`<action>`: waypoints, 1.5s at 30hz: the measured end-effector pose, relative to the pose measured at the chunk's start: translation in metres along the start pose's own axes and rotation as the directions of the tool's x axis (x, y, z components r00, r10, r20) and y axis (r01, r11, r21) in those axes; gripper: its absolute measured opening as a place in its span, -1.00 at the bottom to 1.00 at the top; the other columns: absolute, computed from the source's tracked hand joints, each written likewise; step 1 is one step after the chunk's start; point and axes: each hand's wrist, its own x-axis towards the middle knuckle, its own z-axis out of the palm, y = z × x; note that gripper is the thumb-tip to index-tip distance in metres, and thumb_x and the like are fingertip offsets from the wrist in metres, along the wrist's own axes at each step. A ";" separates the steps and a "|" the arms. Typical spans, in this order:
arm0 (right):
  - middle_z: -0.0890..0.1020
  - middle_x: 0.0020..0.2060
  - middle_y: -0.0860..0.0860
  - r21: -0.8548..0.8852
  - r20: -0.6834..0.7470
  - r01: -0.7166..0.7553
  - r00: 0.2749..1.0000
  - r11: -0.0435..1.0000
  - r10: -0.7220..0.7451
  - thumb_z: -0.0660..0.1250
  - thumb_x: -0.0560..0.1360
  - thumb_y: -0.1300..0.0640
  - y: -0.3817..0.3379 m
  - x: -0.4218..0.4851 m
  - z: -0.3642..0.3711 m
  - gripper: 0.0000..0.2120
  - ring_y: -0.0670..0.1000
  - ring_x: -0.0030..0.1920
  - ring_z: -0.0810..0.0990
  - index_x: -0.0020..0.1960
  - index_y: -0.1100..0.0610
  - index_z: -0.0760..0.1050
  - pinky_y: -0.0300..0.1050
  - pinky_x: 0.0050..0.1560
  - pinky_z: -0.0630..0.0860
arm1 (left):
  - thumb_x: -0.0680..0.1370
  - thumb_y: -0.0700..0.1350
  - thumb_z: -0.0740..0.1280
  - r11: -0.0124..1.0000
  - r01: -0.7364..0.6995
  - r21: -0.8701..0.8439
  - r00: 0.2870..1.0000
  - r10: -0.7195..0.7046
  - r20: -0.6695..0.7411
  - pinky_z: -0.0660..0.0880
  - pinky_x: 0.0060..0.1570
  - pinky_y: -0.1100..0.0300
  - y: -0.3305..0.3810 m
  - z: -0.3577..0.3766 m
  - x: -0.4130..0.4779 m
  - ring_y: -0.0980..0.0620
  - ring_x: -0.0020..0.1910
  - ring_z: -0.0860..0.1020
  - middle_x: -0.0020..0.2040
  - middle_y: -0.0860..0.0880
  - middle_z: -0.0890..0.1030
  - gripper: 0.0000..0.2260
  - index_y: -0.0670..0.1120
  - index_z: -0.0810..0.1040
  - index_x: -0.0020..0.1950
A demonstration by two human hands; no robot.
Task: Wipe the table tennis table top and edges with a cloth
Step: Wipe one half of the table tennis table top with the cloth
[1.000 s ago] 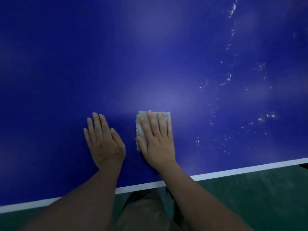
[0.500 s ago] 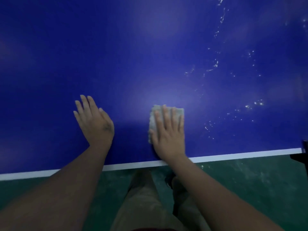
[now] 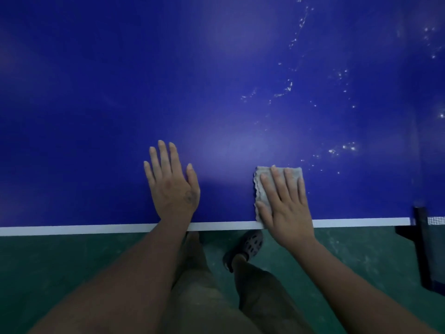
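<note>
One grey cloth (image 3: pixel 260 192) is pressed flat on the blue desk (image 3: pixel 216 92) under the right hand (image 3: pixel 286 210), fingers (image 3: pixel 279 184) straight, at the white edge line (image 3: pixel 96 229). The left hand (image 3: pixel 172 189) is laid flat beside it, fingers extended, nothing held.

The right hand (image 3: pixel 285 208) is covering most of the cloth (image 3: pixel 259 192) above the white edge line (image 3: pixel 96 229); at that line's right end, the net (image 3: pixel 436 220) is running out of frame.

The cloth (image 3: pixel 260 189) lay at the near edge of the table top (image 3: pixel 168 80), under the right hand (image 3: pixel 285 208). The left hand (image 3: pixel 172 186) lay on the top to its left, and the net post (image 3: pixel 420 227) stood at the right.
</note>
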 end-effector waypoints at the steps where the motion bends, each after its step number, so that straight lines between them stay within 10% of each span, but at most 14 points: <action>1: 0.03 0.74 0.08 -0.006 0.008 -0.012 1.000 1.000 0.013 0.05 0.75 -0.18 0.001 0.001 0.000 -0.36 0.21 0.73 -0.03 0.75 0.05 0.06 0.37 0.66 0.05 | 0.77 0.12 0.02 1.000 0.004 0.003 1.000 -0.004 -0.005 -0.03 0.72 -0.19 0.000 0.000 0.000 -0.14 0.77 -0.05 0.78 -0.12 0.02 -0.39 -0.12 0.05 0.77; 13: -0.01 0.74 0.05 0.102 -0.001 0.241 0.970 0.965 -0.242 0.05 0.75 -0.21 -0.044 0.046 0.000 -0.34 0.16 0.74 -0.11 0.76 0.00 -0.01 0.31 0.68 -0.01 | 0.78 0.08 0.13 0.999 0.039 -0.028 0.999 -0.039 -0.028 -0.05 0.73 -0.15 0.004 0.001 0.002 -0.08 0.77 -0.05 0.78 -0.08 0.05 -0.41 -0.08 0.09 0.77; 20: 0.03 0.74 0.07 0.030 -0.003 0.055 0.998 0.998 -0.055 0.06 0.75 -0.18 0.051 -0.001 -0.005 -0.36 0.20 0.73 -0.03 0.74 0.05 0.07 0.38 0.65 0.09 | 0.77 0.10 0.10 0.999 0.040 -0.023 0.999 -0.041 -0.025 -0.05 0.73 -0.15 0.005 0.000 0.001 -0.08 0.77 -0.05 0.78 -0.08 0.05 -0.40 -0.09 0.10 0.77; 30: 0.00 0.74 0.08 0.087 -0.006 0.133 0.991 0.987 -0.133 -0.02 0.75 -0.22 -0.064 0.119 -0.011 -0.36 0.21 0.73 -0.10 0.75 0.01 0.03 0.32 0.67 -0.03 | 0.76 0.11 0.06 0.999 0.036 0.010 0.999 -0.036 0.006 -0.06 0.73 -0.17 0.000 0.003 0.004 -0.09 0.77 -0.08 0.79 -0.08 -0.01 -0.38 -0.10 0.05 0.78; 41: 0.07 0.73 0.13 0.032 -0.041 -0.115 0.992 0.993 0.116 0.14 0.73 -0.12 0.008 0.092 -0.021 -0.35 0.26 0.72 -0.03 0.74 0.09 0.09 0.43 0.64 0.05 | 0.75 0.12 0.05 0.998 0.050 -0.029 0.996 -0.048 0.073 -0.01 0.71 -0.25 -0.001 0.001 0.006 -0.13 0.77 -0.09 0.79 -0.09 -0.05 -0.36 -0.13 0.02 0.78; 45: -0.01 0.74 0.13 0.035 0.000 0.010 1.000 0.999 -0.010 0.06 0.76 -0.16 -0.037 0.122 -0.023 -0.36 0.27 0.72 -0.10 0.75 0.06 0.02 0.42 0.65 0.01 | 0.76 0.13 0.06 0.995 0.048 -0.085 0.994 -0.039 0.105 -0.01 0.71 -0.27 -0.006 -0.002 0.005 -0.12 0.77 -0.10 0.79 -0.07 -0.06 -0.36 -0.12 0.03 0.78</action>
